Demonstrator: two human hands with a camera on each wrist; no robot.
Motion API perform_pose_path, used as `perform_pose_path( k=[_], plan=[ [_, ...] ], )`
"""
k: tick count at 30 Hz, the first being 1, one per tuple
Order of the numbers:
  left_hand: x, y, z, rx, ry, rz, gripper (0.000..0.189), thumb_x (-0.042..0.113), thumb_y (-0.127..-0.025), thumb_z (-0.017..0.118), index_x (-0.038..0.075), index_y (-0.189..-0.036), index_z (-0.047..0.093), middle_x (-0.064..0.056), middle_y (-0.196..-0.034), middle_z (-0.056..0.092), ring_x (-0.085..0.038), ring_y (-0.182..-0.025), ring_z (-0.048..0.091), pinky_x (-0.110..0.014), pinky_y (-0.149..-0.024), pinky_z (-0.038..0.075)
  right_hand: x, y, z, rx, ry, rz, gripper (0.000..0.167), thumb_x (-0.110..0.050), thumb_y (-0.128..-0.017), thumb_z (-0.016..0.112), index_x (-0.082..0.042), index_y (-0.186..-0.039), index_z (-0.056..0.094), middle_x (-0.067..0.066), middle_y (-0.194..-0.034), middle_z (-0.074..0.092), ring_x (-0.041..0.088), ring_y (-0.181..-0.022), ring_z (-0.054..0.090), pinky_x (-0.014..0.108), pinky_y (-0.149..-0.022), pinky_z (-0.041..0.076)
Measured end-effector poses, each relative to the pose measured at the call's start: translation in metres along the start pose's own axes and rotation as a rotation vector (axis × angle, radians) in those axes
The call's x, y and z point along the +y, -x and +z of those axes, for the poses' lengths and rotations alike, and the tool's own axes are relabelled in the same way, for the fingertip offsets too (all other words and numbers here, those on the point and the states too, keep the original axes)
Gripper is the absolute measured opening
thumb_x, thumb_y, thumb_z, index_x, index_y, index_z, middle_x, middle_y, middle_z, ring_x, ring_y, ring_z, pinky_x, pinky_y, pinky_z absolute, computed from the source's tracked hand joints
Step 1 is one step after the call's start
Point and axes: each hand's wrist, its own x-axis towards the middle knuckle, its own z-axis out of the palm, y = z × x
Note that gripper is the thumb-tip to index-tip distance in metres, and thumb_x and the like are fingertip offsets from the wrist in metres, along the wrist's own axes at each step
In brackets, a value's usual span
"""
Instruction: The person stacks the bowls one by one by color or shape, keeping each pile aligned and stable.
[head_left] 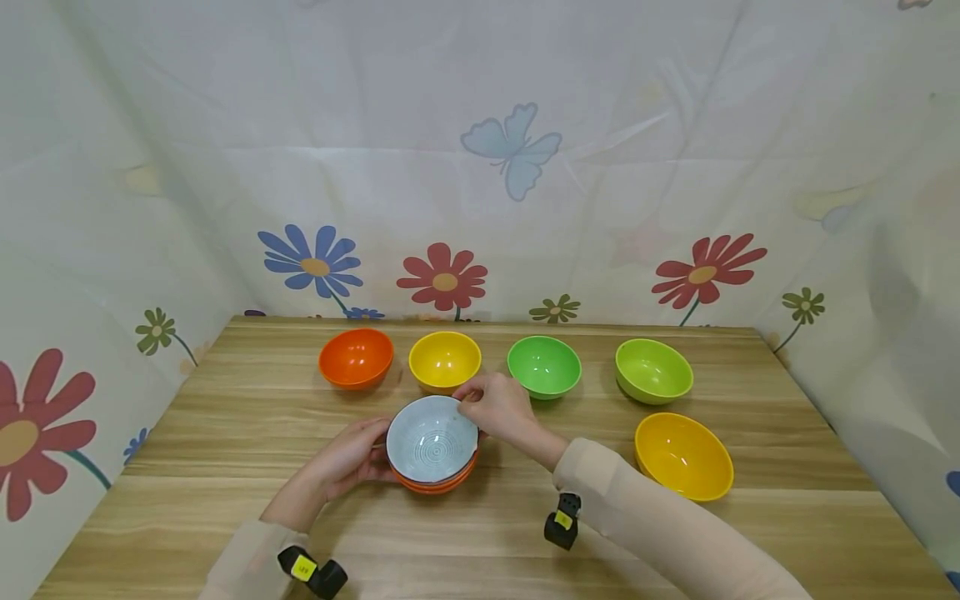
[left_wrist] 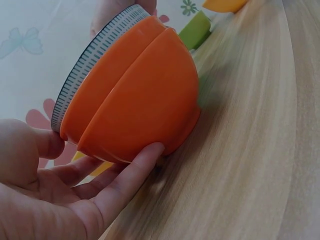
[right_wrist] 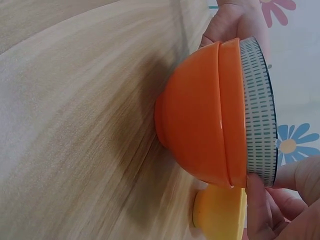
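Note:
A bowl with a pale blue-grey inside (head_left: 431, 442) and a dashed outer wall (right_wrist: 260, 112) sits nested in two stacked orange bowls (left_wrist: 150, 95). The stack stands on the wooden table near its middle. My left hand (head_left: 348, 458) holds the stack from the left, its thumb by the rims and its fingers against the lower orange side. At the upper right, my right hand (head_left: 498, 408) pinches the rim of the patterned bowl between thumb and fingers. The patterned bowl's base is hidden inside the orange ones.
Along the back stand an orange-red bowl (head_left: 356, 358), a yellow bowl (head_left: 445, 358), a green bowl (head_left: 544, 367) and a lime bowl (head_left: 653, 371). A deep yellow bowl (head_left: 684, 457) is at the right. A flower-print curtain (head_left: 585, 208) hangs behind the table (head_left: 787, 517).

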Motion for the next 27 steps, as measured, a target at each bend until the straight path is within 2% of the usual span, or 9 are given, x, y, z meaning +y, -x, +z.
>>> perform_pose_path(
  k=[4,8,13,27],
  plan=[
    [0.0001,0.0002,0.0001,0.003,-0.002,0.0,0.049,0.028,-0.1,0.035,-0.006,-0.134,0.039,-0.009,-0.109,0.056,-0.02,-0.089,0.058,-0.046,-0.08,0.053,0.0012,-0.001,0.001,0.019,0.023,-0.006,0.01,-0.013,-0.079,0.066,-0.011,-0.087,0.073,0.0,-0.066,0.061,0.018,-0.05,0.061,0.02,-0.045,0.046],
    [-0.0002,0.0004,0.0001,0.001,-0.002,0.0,0.05,0.029,-0.1,0.035,-0.006,-0.135,0.037,-0.011,-0.112,0.056,-0.02,-0.089,0.059,-0.047,-0.08,0.053,0.0021,-0.0025,0.0022,0.049,0.073,-0.013,0.009,-0.015,-0.078,0.067,-0.015,-0.084,0.074,-0.004,-0.065,0.061,0.008,-0.056,0.052,0.021,-0.054,0.039],
    [-0.0001,0.0006,0.0001,0.0,0.008,-0.002,0.05,0.029,-0.1,0.035,-0.005,-0.136,0.036,-0.013,-0.115,0.055,-0.021,-0.09,0.059,-0.049,-0.08,0.052,0.0017,-0.0026,0.0027,0.061,0.08,-0.017,0.009,-0.018,-0.078,0.069,-0.016,-0.084,0.074,-0.004,-0.066,0.062,0.01,-0.063,0.05,0.023,-0.059,0.036],
    [0.0007,0.0022,0.0005,-0.005,0.002,0.006,0.049,0.028,-0.101,0.032,-0.006,-0.136,0.035,-0.012,-0.115,0.054,-0.019,-0.09,0.056,-0.048,-0.08,0.052,0.0059,-0.0034,0.0068,0.071,0.035,0.006,0.01,-0.02,-0.079,0.07,-0.017,-0.087,0.075,-0.003,-0.068,0.063,0.011,-0.064,0.051,0.023,-0.058,0.037]
  ],
)
